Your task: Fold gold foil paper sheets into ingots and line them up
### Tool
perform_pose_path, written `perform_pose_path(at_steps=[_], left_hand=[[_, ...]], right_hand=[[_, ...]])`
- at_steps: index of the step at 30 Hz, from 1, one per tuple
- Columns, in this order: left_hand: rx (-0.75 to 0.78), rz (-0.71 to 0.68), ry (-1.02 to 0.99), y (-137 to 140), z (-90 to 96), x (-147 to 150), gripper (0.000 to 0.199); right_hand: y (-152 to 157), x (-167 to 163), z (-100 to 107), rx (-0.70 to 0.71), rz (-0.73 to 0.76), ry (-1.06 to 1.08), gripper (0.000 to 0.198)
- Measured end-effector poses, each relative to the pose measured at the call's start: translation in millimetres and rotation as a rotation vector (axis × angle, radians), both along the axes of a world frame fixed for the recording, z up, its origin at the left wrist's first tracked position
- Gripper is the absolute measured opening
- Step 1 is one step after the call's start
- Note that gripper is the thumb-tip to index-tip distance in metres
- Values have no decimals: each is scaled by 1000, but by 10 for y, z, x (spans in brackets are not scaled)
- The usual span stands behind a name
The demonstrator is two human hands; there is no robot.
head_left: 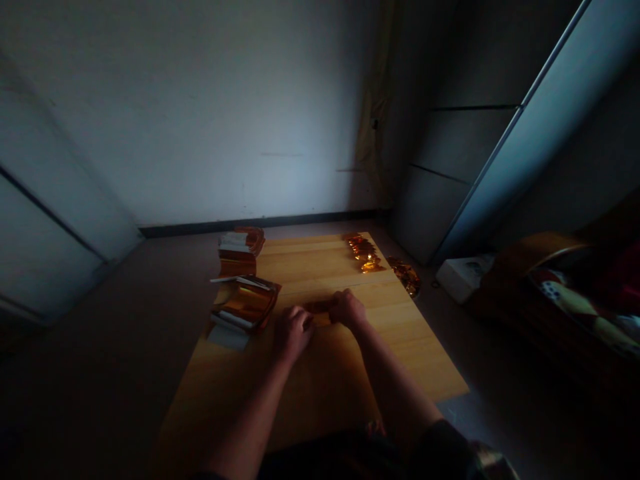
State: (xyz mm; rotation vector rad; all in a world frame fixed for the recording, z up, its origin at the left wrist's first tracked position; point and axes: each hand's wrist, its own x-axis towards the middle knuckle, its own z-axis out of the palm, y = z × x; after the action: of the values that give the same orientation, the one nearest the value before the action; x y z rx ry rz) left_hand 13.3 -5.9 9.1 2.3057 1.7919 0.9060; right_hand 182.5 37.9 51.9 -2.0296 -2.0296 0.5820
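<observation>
One light wooden table [410,347], near a pale wall [225,133] with dark skirting [200,229]. Left hand [291,330] and right hand [349,309]: both hands curled, fingers pinching a coppery strip [319,307] over mid-table. Two amber stacks [250,301] along the left edge; crumpled foil [365,253] near the far right corner. White box [457,279] on the floor [115,320], right.

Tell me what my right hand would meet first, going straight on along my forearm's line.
Beyond the brown strip at its fingers, your right hand seems to have a free way over the table; past the far edge, probably the wall, though depth is hard to judge.
</observation>
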Motion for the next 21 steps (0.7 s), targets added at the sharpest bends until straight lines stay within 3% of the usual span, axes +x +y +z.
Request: perform_pose_path(at_steps=[5,9,14,21], left_hand=[[7,-26,42,-4,-19,-5,16],[-1,-64,53,-9,-8,-10,17],[-17,-91,42,-22,17,-11,17],[-1,-52,38,-24,1,8,13]], right_hand=[[40,31,-49,-45,-9,89,34],[35,28,-43,-92,-18,146,48],[14,34,9,-117,55,175,22],[76,94,-152,-27,75,374,20]])
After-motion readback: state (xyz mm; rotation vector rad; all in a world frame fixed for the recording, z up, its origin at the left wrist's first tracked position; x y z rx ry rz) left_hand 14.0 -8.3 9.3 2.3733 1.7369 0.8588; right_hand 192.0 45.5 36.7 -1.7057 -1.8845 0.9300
